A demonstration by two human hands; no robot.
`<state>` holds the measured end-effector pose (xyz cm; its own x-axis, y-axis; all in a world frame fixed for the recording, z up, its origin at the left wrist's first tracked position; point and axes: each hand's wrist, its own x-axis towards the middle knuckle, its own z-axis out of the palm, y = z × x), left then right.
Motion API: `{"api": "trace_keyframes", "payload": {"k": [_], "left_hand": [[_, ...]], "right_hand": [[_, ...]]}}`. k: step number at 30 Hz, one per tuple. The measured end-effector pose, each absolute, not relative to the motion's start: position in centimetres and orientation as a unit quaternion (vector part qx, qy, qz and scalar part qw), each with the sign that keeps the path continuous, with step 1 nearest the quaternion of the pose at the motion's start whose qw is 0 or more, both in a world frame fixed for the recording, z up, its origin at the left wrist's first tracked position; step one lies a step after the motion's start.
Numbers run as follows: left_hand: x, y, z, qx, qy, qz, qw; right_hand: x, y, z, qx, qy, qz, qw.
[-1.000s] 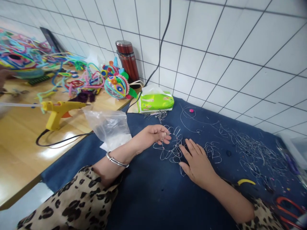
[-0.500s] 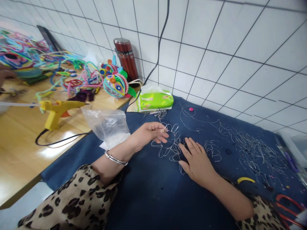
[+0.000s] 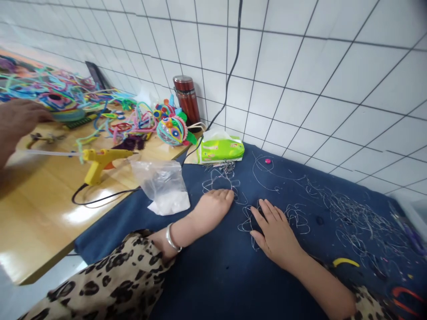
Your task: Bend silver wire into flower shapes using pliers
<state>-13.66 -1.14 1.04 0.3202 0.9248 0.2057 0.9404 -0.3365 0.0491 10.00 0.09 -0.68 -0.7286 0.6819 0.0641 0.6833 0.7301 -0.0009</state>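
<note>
Blue cloth [image 3: 203, 275]; wire ring [image 3: 220, 180], loops [image 3: 236, 183] pointing outward; left hand [image 3: 214, 208] curled, grip unclear; right hand [image 3: 276, 229] spread.

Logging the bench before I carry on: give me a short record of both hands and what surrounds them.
Left hand: curled, back upward, at the near side of a looped silver wire ring; grip hidden
Right hand: flat, palm down, partly over other thin silver wire loops
Link between wires: cannot tell
Beyond left hand: green-and-white soft tissue pack
Wooden table: yellow plastic glue gun; co-worker's hand at left edge
Far right on blue cloth: tangled silver wire scraps
</note>
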Motion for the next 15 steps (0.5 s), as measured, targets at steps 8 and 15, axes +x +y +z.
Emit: {"api": "trace_keyframes", "payload": {"k": [8, 15], "left_hand": [[-12.2, -2.2, -0.2, -0.83, -0.551, -0.075, 0.038], [-13.5, -1.9, 2.1, -0.818, -0.543, -0.174, -0.07]], "right_hand": [[10.0, 0.1, -0.5, -0.37, -0.929, -0.005, 0.014], [9.9, 0.1, -0.4, -0.373, -0.928, -0.004, 0.01]]}}
